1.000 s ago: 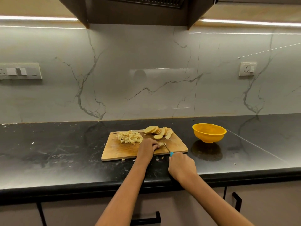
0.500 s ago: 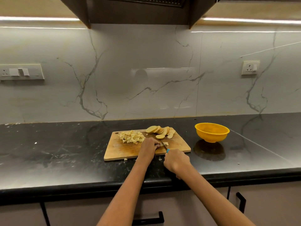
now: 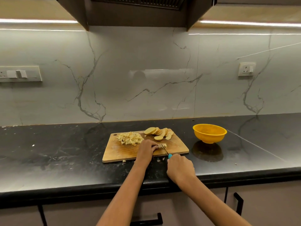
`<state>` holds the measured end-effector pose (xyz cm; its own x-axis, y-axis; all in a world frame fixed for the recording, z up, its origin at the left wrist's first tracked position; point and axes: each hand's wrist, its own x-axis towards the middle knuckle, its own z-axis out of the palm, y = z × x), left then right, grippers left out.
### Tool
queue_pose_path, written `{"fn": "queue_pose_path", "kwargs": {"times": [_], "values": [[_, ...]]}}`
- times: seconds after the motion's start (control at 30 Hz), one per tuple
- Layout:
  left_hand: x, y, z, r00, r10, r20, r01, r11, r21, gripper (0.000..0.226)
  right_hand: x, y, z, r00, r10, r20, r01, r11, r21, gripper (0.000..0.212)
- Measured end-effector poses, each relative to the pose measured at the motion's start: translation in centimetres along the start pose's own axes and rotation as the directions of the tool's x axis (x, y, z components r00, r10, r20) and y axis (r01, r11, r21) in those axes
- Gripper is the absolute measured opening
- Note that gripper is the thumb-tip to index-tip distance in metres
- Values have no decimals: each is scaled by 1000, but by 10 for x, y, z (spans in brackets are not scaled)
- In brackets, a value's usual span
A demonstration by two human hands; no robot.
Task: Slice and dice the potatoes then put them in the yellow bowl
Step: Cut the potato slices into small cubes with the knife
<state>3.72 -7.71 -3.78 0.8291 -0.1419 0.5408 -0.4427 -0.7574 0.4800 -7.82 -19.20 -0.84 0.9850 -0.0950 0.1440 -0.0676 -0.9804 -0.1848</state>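
While left hand pins potato piece, I see right hand wrapped tight round knife. Potato looks hard, wet, slippy; hold flat side down.

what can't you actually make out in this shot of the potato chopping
- Head view: the piece being cut is mostly hidden under the left hand; only a small bit shows.
- The knife blade is too thin and small to trace; the right hand covers nearly all of the blue handle.
- The yellow bowl: too small and grainy to tell whether it holds anything.
- The hood above is cut off by the top edge.
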Motion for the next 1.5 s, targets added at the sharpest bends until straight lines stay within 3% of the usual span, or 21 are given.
{"fn": "queue_pose_path", "kwargs": {"times": [0.13,0.33,0.73,0.9,1.03,1.17,1.5], "values": [[0,-1,0,1000,15,-23,-16,999,-36,23,6,-4,-3,999,50,-6,-48,985,166,30],[-1,-3,-4,1000,16,-7,-16,1000,-18,16,17,-19,-3,998,39,52,-49,978,204,30],[1,-1,-5,999,-16,50,11,995,98,20,24,-34,-5,990,-40,135,37,999,25,31],[2,0,-4,999,-35,19,34,997,70,21,1,-17,-1,996,-71,60,77,992,-102,27],[-1,-3,-2,998,-58,-18,59,998,24,25,-1,-10,0,1000,0,-10,1,998,60,28],[-1,-5,-5,998,-59,-20,60,998,13,21,12,-16,0,997,71,31,-76,967,242,31],[3,-8,-8,999,-54,-2,54,997,55,19,21,-29,-2,991,23,134,-57,965,258,30]]}}
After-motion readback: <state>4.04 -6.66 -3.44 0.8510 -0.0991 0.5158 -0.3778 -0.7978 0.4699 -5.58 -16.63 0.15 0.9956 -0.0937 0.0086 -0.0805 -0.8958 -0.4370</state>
